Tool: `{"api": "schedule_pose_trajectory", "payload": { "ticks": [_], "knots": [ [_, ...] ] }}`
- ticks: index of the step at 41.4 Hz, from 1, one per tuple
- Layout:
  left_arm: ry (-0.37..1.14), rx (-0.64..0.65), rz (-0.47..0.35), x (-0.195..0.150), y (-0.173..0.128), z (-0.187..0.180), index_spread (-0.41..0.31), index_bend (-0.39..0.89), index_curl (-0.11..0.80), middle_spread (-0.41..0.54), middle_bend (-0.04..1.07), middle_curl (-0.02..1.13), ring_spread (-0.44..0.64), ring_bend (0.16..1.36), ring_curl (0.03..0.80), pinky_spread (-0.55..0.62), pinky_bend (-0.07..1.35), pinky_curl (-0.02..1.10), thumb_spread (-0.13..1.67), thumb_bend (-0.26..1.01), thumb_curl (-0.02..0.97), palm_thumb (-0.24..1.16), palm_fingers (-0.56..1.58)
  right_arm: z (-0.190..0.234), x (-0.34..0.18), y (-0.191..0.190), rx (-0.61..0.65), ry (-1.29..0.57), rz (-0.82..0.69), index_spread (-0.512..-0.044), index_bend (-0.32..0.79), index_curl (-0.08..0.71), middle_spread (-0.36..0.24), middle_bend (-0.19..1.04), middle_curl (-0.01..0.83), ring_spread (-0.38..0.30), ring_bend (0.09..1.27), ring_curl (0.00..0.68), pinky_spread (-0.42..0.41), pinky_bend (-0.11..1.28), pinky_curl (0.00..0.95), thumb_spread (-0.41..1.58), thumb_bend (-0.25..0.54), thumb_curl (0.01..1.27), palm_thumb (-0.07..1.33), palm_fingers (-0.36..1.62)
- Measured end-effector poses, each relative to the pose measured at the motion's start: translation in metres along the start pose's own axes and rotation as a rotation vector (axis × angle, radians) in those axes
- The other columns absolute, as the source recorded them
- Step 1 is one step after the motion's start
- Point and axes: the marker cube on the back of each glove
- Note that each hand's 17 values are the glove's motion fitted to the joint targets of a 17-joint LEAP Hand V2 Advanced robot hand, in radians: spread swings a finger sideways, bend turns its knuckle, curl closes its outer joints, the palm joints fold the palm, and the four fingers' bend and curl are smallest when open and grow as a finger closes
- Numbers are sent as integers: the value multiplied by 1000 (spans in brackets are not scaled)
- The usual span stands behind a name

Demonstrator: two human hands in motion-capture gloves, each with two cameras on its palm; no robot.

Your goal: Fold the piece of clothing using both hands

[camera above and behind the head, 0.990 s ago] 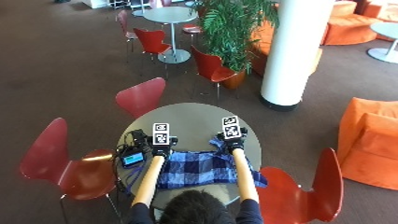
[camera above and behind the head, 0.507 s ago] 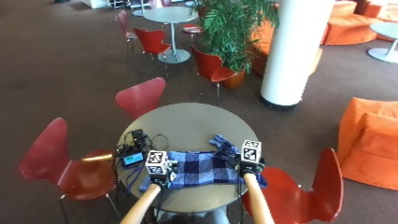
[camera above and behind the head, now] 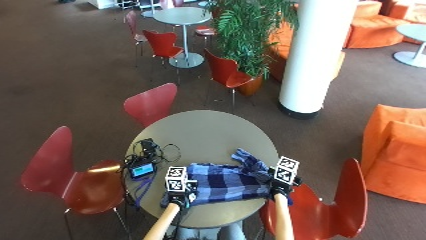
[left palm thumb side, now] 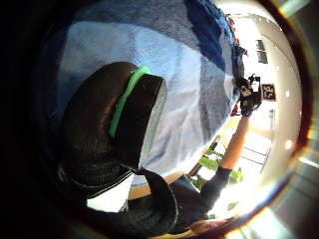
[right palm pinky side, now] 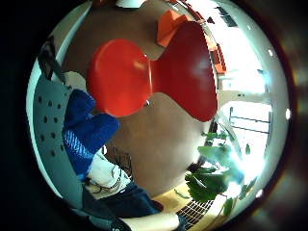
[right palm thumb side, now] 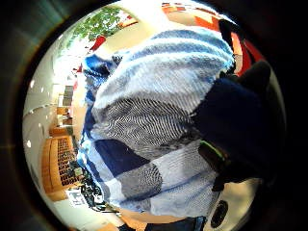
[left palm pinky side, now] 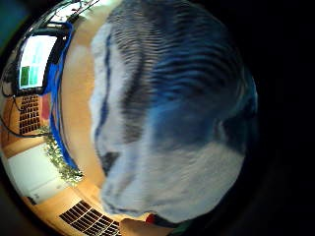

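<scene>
Two gloved hands, left hand (camera above and behind the head: 178,196) and right hand (camera above and behind the head: 279,188), each pinch one blue checked garment (camera above and behind the head: 223,182) on one round tabletop (camera above and behind the head: 200,132).

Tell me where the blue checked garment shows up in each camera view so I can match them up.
Outside view: blue checked garment on the round table's near edge, between both hands.
Left little-finger palm view: fills the middle.
Left thumb palm view: behind a black gloved finger.
Right little-finger palm view: a dark blue bunch beside the grey wall.
Right thumb palm view: fills the centre.
Shared landmark: the round table.
</scene>
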Motion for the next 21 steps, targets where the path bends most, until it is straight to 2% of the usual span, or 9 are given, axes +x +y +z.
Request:
{"api": "schedule_pose_trajectory", "payload": {
  "ticks": [2,5,8,14,18,21],
  "knots": [
    [-20,30,-15,-1,-1,0,-128,236,435,66,141,252,254,410,335,270,312,311,1225,-27,201,118,236,0,4,-5,-3,-26,-18,-298,191,298,-195,334,456,-211,637,445,-281,650,375,1038,103,308,777,1315],
    [21,-39,-27,1,8,3,-127,229,436,72,140,250,271,408,333,290,313,314,1222,-24,204,104,220,0,14,-8,-29,-35,10,-297,179,315,-205,356,471,-225,669,460,-302,655,387,1011,98,312,816,1346],
    [74,-84,-1,2,9,8,-127,221,435,78,145,249,283,408,329,299,308,311,1220,-21,207,97,215,1,25,-10,-63,-26,81,-291,176,329,-212,367,481,-233,697,469,-314,663,394,991,91,317,849,1360],
    [111,-34,37,2,-2,10,-109,169,420,88,165,264,323,421,334,356,263,311,1180,-33,204,32,85,-9,19,-19,-16,-86,35,-280,175,353,-215,391,501,-240,737,483,-314,697,417,973,78,322,906,1378],
    [124,-150,25,2,12,6,-104,173,412,94,165,261,349,424,324,381,249,302,1164,-26,207,18,68,-1,10,-35,-117,-110,29,-278,178,369,-217,399,510,-239,758,489,-317,709,426,965,64,324,930,1371],
    [86,-178,11,-9,13,-6,-101,171,406,97,161,259,360,429,318,382,257,302,1157,-23,210,13,75,-12,-6,-51,-153,-142,9,-270,188,382,-211,409,517,-238,766,490,-322,701,429,954,63,330,966,1375]
  ]
}}
